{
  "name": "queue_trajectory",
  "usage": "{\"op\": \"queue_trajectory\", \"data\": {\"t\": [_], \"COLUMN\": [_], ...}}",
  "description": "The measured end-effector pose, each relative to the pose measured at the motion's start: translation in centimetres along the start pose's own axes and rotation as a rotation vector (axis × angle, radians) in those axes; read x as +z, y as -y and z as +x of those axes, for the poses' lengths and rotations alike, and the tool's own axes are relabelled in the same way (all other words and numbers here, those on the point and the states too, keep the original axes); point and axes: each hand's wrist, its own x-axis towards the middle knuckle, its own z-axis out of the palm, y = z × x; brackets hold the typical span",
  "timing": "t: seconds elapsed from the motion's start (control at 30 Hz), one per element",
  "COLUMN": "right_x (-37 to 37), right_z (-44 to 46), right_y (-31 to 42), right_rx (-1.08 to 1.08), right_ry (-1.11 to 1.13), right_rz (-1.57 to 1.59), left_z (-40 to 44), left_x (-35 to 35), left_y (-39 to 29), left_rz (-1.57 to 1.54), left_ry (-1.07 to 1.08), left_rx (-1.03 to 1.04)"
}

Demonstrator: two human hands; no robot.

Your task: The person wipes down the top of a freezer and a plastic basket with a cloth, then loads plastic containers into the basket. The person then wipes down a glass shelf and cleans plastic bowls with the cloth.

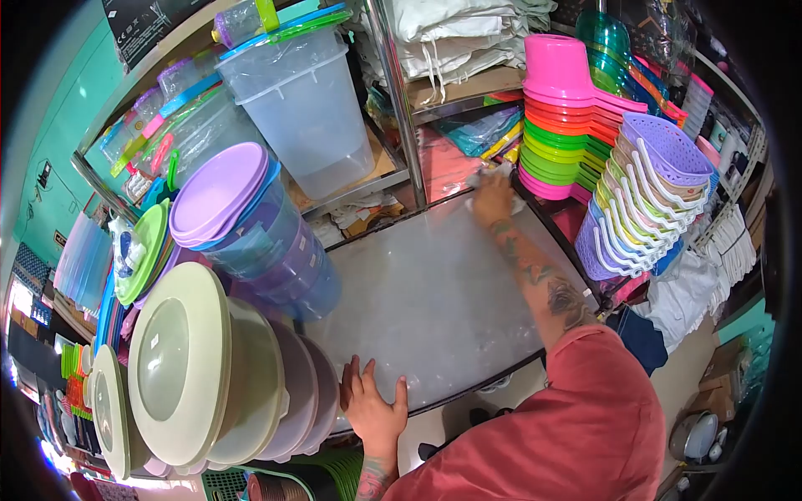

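Observation:
My right hand [493,199] reaches to the far edge of a low table with a greyish, plastic-covered top [409,301]. Its fingers are closed on a crumpled whitish cloth [499,169], partly hidden by the hand and slightly blurred. Spread fingers show on my left hand [376,405], which rests at the table's near left edge and holds nothing. Just left of it, large lidded bowls [251,376] stand stacked on their sides. Beside my right hand rises a stack of colourful dippers [551,125].
Stacked small baskets [643,196] with white handles stand at the right. Blue tubs with purple lids [276,242] line the left side of the table. Behind them, a clear bin [301,108] sits on a metal rack [397,100]. Folded white cloth bags [451,33] fill a back shelf.

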Motion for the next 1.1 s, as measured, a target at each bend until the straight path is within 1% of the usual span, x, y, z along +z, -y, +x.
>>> {"op": "queue_trajectory", "data": {"t": [0.03,0.1,0.13,0.17,0.2,0.23,0.3,0.4,0.5,0.53,0.57,0.6,0.67,0.7,0.77,0.83,0.9,1.0,1.1], "right_x": [1.3,2.2,-1.9,-1.1,-0.6,0.3,-4.3,-5.4,-4.4,-5.0,-5.7,-3.4,-1.0,-0.9,1.5,0.5,-1.3,-4.8,1.3], "right_z": [-0.7,-2.9,-4.5,-5.9,-7.1,-8.2,-9.9,-12.4,-11.1,-10.1,-8.9,-8.3,-6.4,-5.2,-3.3,-1.4,0.3,-0.5,-2.2], "right_y": [1.6,6.8,10.7,13.4,16.2,19.0,23.1,25.3,22.7,20.8,18.3,15.8,10.2,7.1,0.6,-4.3,-8.4,-5.9,-1.6], "right_rx": [-0.025,-0.084,-0.212,-0.250,-0.246,-0.223,-0.285,-0.597,-0.616,-0.607,-0.598,-0.557,-0.525,-0.534,-0.606,-0.377,-0.178,-0.038,0.004], "right_ry": [-0.021,0.091,0.107,0.039,0.067,0.115,0.360,0.291,0.381,0.374,0.367,0.280,0.216,0.238,-0.104,0.058,0.146,0.136,-0.069], "right_rz": [-0.038,0.115,-0.012,0.097,0.206,0.375,0.453,0.522,0.517,0.486,0.452,0.456,0.404,0.350,0.374,0.240,0.239,0.097,-0.078], "left_z": [-0.1,-0.1,-0.1,-0.1,-0.1,-0.2,-0.2,-0.4,-1.0,-0.9,-0.9,-0.9,-0.9,-0.9,-1.0,-0.9,-0.8,-0.7,-0.5], "left_x": [0.0,0.0,0.0,0.0,0.0,0.0,0.0,0.3,0.1,0.1,0.1,0.1,0.2,0.2,0.2,0.3,0.3,0.3,0.5], "left_y": [-0.1,-0.2,-0.2,-0.3,-0.2,-0.2,-0.2,0.4,0.9,0.8,0.8,0.9,0.8,0.7,0.7,0.4,0.1,-0.1,-0.2], "left_rz": [0.002,0.003,0.003,0.003,0.003,0.005,-0.026,-0.037,-0.016,-0.010,-0.011,-0.012,-0.016,-0.016,-0.009,0.003,0.011,0.017,0.035], "left_ry": [0.002,-0.004,-0.007,-0.004,-0.004,-0.006,-0.006,0.001,-0.004,-0.016,-0.020,-0.023,-0.029,-0.030,-0.032,-0.037,-0.033,-0.040,-0.044], "left_rx": [0.000,-0.002,-0.002,-0.004,-0.004,-0.003,0.000,0.014,0.035,0.045,0.044,0.044,0.042,0.042,0.035,0.024,0.003,-0.005,-0.005]}}
